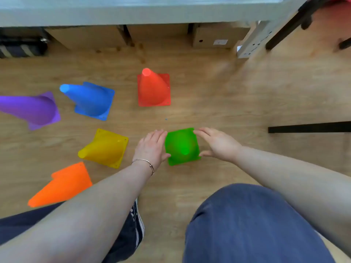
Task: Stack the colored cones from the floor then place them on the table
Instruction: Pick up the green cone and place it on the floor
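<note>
Both forearms were left bare, no sleeves being seen. A thin metal bangle (pixel 144 164) with a small clasp was worn on the left wrist. The legs were covered by blue trousers (pixel 252 224), and a dark shoe (pixel 133 224) with white laces was partly seen.

Six cones stand upright on my floor, apart: green cone (pixel 182 146) nearest me, yellow cone (pixel 105 148) and orange cone (pixel 63 185) to its left, red cone (pixel 153 89), blue cone (pixel 89 99), purple cone (pixel 32 110) farther out
</note>
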A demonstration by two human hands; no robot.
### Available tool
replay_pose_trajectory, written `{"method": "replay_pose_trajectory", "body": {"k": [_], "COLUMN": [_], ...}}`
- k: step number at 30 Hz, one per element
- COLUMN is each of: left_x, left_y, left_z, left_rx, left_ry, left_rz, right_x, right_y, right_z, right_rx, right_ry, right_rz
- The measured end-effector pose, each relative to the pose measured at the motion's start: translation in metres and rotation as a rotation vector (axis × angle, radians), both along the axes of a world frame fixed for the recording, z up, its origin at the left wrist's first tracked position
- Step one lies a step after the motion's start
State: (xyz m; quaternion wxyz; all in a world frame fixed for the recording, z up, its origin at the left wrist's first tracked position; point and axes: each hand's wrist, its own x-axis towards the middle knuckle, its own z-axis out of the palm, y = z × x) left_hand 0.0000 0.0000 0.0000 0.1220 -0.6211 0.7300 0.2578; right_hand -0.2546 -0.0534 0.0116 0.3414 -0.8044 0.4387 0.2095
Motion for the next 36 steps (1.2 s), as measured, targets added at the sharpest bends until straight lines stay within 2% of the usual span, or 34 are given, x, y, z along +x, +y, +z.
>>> {"method": "replay_pose_trajectory", "body": {"k": [7, 17, 23, 32, 36], "left_x": [-0.006, -0.004, 0.018, 0.048, 0.060], "left_y": [0.007, 0.002, -0.017, -0.051, -0.060], "left_z": [-0.048, -0.047, -0.019, 0.044, 0.077], "left_rx": [0.150, 0.242, 0.119, -0.041, -0.114], "left_ry": [0.067, 0.271, 0.320, 0.466, 0.468], "left_rz": [0.100, 0.356, 0.427, 0.500, 0.486], "right_x": [0.014, 0.028, 0.045, 0.074, 0.087], "right_y": [0.000, -0.022, -0.052, -0.084, -0.090], "right_z": [-0.044, -0.044, -0.013, 0.068, 0.097], "right_rx": [0.096, 0.128, 0.061, -0.082, -0.111], "right_ry": [-0.034, -0.083, -0.183, -0.220, -0.216], "right_rz": [-0.042, -0.077, -0.103, -0.096, -0.116]}}
